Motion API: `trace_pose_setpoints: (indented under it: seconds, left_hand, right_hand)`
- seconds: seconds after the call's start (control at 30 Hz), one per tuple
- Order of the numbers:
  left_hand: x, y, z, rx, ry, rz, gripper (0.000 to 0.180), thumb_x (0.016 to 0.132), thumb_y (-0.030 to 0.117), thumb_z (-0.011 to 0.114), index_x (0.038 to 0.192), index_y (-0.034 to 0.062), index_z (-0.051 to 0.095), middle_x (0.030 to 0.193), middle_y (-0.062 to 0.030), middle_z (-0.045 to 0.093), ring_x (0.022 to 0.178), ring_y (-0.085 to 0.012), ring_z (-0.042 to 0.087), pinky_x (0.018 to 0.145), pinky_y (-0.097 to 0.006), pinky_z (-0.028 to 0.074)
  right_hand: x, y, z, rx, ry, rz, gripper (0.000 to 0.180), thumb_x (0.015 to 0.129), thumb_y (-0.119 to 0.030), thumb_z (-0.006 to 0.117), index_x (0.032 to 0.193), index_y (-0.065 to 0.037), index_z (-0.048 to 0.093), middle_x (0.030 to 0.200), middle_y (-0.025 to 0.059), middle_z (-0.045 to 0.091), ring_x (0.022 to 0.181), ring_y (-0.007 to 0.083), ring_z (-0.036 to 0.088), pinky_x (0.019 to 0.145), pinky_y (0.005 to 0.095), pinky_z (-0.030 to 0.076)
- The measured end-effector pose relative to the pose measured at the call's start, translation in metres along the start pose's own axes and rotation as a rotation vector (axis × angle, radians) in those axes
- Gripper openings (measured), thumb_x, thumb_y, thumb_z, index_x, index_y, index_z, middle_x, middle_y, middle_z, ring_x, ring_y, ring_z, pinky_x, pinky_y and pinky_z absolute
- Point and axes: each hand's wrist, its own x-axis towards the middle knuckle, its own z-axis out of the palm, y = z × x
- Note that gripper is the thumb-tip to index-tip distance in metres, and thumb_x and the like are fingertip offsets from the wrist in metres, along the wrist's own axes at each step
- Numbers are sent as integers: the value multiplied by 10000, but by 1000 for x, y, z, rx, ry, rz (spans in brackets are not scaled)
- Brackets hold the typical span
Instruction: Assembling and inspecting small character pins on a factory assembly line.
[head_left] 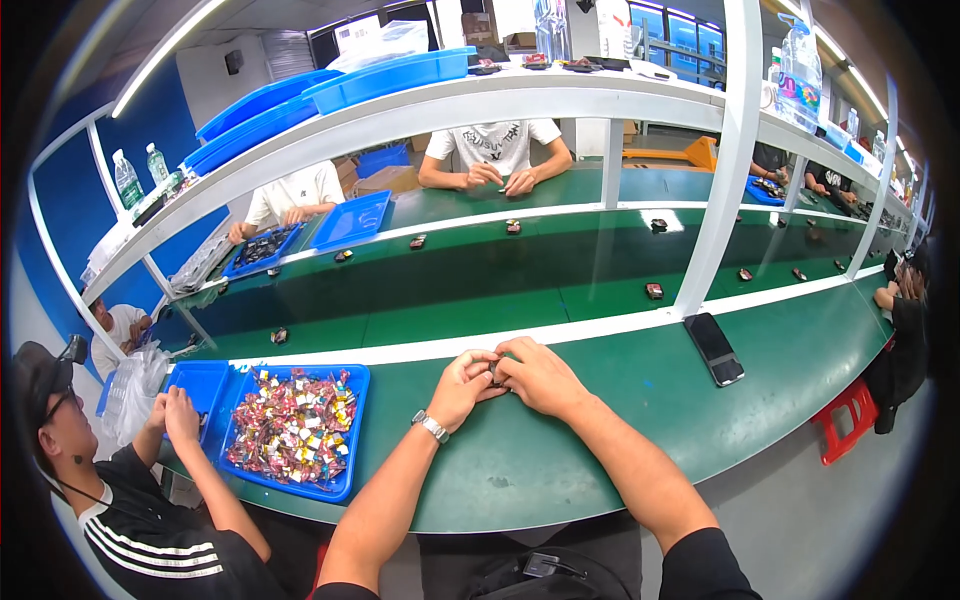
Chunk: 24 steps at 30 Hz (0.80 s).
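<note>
Over the green worktop (600, 440), my left hand (460, 388) and my right hand (543, 377) meet with bent fingers. Between their fingertips they pinch a small dark part (495, 368), mostly covered by the fingers, so its kind does not show. A metal wristwatch (431, 426) is on my left wrist. Left of my left forearm stands a blue tray (352, 440), heaped with small red, white and yellow wired components (290, 425). A dark phone (713, 348) lies on the worktop to the right of my right hand.
Beyond a white rail (420, 346) runs a green conveyor belt (440, 320) carrying scattered small parts (654, 291). A white post (722, 180) rises ahead on the right. Co-workers sit at left and across; a red stool (848, 420) stands at right. Overhead, a shelf (590, 92) holds blue trays and bottles.
</note>
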Motion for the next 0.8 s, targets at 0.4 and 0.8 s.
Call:
trace_pose_setpoints:
  seconds: [0.4,0.8]
  left_hand:
    - [-1,-2,-7,-29,-86,20,406,885,-55,558,1277,1,469,1228,-138,579,1089,-203,613,944,-345,533]
    - [-2,1,-10,-55,-132,-33,335,922,-2,571,1244,31,483,1224,-117,592,1099,-201,615,952,-373,540]
  right_hand:
    - [-3,-5,1,92,65,150,79,794,-102,706,865,-70,695,1171,58,594,1123,267,536,922,375,475]
    - [-4,-6,-2,294,-9,212,94,816,-132,695,887,-74,712,1202,50,587,1195,246,494,975,369,456]
